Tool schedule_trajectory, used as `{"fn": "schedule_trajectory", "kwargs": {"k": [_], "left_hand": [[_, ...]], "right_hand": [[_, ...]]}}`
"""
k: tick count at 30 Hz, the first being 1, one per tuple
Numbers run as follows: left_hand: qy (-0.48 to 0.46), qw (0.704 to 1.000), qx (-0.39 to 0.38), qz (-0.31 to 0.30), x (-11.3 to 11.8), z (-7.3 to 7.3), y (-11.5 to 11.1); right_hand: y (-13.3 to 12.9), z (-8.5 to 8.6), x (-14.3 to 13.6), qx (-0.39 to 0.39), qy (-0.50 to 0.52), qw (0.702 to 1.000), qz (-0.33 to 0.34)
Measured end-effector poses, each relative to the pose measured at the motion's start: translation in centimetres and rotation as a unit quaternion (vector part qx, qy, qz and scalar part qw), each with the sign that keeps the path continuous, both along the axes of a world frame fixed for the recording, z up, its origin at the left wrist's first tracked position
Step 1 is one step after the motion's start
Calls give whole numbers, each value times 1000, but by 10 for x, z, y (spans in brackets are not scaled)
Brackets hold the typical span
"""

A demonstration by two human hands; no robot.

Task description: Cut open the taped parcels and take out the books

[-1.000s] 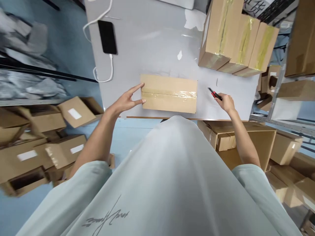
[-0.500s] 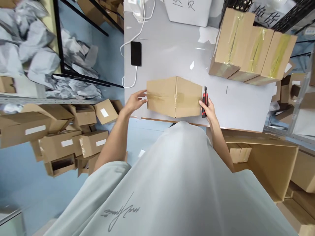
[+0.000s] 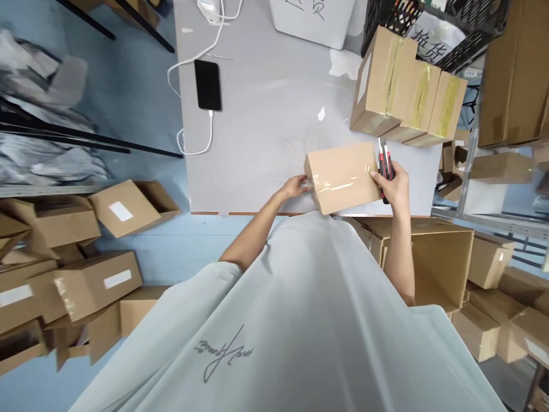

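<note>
A taped cardboard box (image 3: 343,171) is tilted over the near edge of the grey table, clear tape shining across its front. My left hand (image 3: 295,186) grips the box's left end, its fingertips partly hidden behind the corner. On the opposite side, my right hand (image 3: 397,186) is closed around a red and black box cutter (image 3: 386,166), with the blade end pointing away from me. The thumb of that hand also presses on the box's right end.
Three taped cartons (image 3: 414,97) stand at the table's back right, against a black crate (image 3: 463,34). A phone (image 3: 208,86) on a white cable lies at left. An open large carton (image 3: 446,263) sits below the right edge; more boxes (image 3: 103,280) pile up at left.
The box has turned and tipped, and it has shifted right along with both hands. My left hand has closed on its left end. The view has swung too.
</note>
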State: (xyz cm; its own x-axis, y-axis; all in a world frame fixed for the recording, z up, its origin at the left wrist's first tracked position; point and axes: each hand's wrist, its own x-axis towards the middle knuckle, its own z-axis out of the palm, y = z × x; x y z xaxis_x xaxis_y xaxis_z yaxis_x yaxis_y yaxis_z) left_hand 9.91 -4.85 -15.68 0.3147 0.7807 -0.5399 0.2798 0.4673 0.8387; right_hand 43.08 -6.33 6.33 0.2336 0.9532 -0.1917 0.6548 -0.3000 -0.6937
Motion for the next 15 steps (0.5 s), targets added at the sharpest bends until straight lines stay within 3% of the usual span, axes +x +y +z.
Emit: {"fn": "schedule_trajectory", "kwargs": {"k": [3,6,10,12,15], "left_hand": [[20,997,50,52,-20,24,4],[-25,977,174,118,-37,71,11],[-38,964,258,47,-38,128,22],[-40,962,268,23,-36,140,25],[-48,962,267,21,-34,142,26]], "right_hand": [[-8,-2,-15,1,-38,999,-13],[-16,2,-27,27,-97,994,-42],[-32,18,-42,56,-148,986,-61],[-45,30,-55,34,-123,990,-67],[-68,51,-84,-55,-47,995,-68]]}}
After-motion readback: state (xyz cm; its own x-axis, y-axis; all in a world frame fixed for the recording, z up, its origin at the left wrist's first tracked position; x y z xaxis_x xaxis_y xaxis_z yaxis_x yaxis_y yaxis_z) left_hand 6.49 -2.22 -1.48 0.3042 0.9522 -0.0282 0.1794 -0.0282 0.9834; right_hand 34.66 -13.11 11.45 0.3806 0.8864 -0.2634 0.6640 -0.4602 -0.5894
